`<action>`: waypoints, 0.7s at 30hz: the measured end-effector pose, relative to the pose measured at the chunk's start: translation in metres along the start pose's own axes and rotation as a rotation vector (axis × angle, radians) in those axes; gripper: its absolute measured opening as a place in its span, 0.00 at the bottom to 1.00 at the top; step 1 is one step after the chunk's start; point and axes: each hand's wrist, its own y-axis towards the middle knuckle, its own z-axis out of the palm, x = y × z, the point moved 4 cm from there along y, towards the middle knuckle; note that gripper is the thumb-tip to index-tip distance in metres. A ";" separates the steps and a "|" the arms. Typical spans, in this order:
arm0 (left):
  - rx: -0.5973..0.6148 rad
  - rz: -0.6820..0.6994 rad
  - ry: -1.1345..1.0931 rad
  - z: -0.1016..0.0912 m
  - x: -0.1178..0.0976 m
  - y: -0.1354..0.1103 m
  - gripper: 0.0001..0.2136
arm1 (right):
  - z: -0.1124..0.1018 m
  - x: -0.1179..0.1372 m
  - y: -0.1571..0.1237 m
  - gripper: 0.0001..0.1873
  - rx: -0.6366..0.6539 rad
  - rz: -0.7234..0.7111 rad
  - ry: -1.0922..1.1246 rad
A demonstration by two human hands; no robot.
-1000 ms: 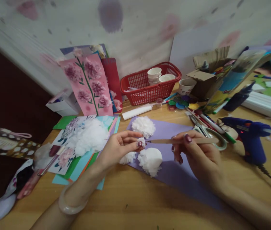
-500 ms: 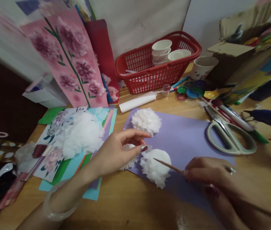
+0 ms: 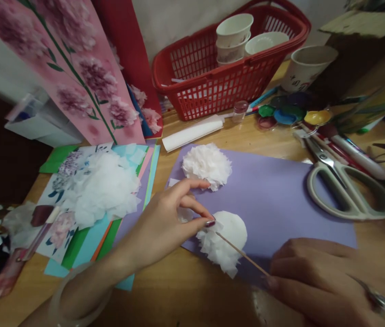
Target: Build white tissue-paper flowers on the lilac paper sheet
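Note:
A half-covered white tissue-paper flower (image 3: 235, 229) lies on a purple sheet of paper (image 3: 267, 190), its ruffles along the lower left and its round top right smooth. My left hand (image 3: 182, 209) pinches a small piece of white tissue (image 3: 218, 225) at the flower's upper left edge. In my right hand (image 3: 322, 277) is a thin wooden stick (image 3: 243, 254), its tip pointing at the pinched tissue. Above my left hand sits a fuller white flower (image 3: 207, 166). Another white piece (image 3: 185, 215) is mostly hidden behind my left fingers.
Loose white tissue squares (image 3: 105, 190) are heaped on coloured papers at left. Scissors (image 3: 345, 186) lie on the sheet's right edge. Behind stand a red basket (image 3: 206, 97) with paper cups, a white roll (image 3: 192, 132), paint pots (image 3: 286, 116) and a pink flower picture (image 3: 76, 86).
My view has moved closer. My left fingers have come down onto the flower's edge with the tissue, and the stick's tip has shifted to that edge.

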 end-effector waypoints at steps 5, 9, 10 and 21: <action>-0.040 0.011 0.002 0.002 -0.001 0.000 0.21 | 0.004 0.007 0.015 0.11 0.090 -0.128 -0.030; -0.047 -0.004 -0.028 0.002 -0.001 0.000 0.22 | 0.004 0.003 0.021 0.11 0.066 -0.082 -0.083; -0.046 -0.003 -0.032 0.002 -0.001 0.000 0.22 | 0.004 0.002 0.022 0.11 0.064 -0.077 -0.092; -0.012 0.035 -0.007 0.000 -0.005 0.001 0.20 | 0.004 0.010 0.031 0.11 0.148 -0.006 -0.149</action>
